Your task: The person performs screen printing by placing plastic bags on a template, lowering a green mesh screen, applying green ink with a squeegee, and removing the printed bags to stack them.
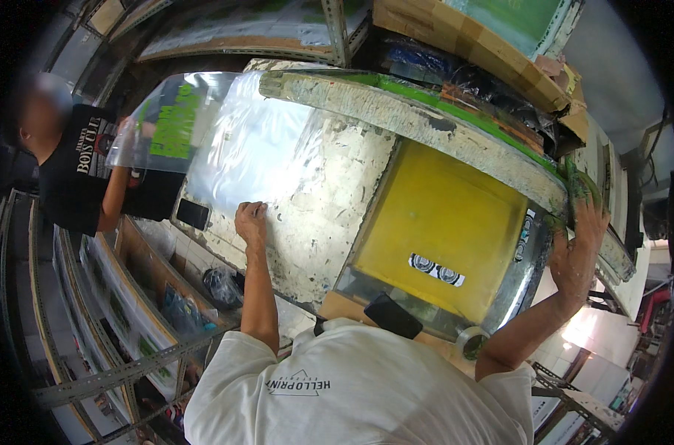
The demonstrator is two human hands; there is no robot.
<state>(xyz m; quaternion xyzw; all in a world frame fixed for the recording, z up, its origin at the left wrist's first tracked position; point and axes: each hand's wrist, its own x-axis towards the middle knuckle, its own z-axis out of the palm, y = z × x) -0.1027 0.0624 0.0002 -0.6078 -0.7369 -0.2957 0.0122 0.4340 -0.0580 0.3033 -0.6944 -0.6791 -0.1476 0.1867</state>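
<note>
My left hand (pixel 251 221) is closed at the near edge of a clear plastic sheet (pixel 259 141), which lies shiny across the left of a paint-worn worktable (pixel 329 222). At the far right, my right hand (pixel 580 241) grips the right end of a raised, paint-crusted screen-printing frame (pixel 426 122). Green stains cover the frame's corner there. Beneath it, a yellow panel (pixel 441 215) sits on the table, with a small black-and-white printed strip (pixel 436 269) on it. Across the table, a co-worker's hand (pixel 125 133) holds a clear plastic sheet with green print (pixel 173 122).
One phone (pixel 194 213) lies at the table's left edge, another dark phone (pixel 392 316) at the near edge. A tape roll (pixel 471 343) is beside my right arm. Cardboard boxes (pixel 470 48) stand behind the frame. Metal racks (pixel 129 374) hold sheets at the lower left.
</note>
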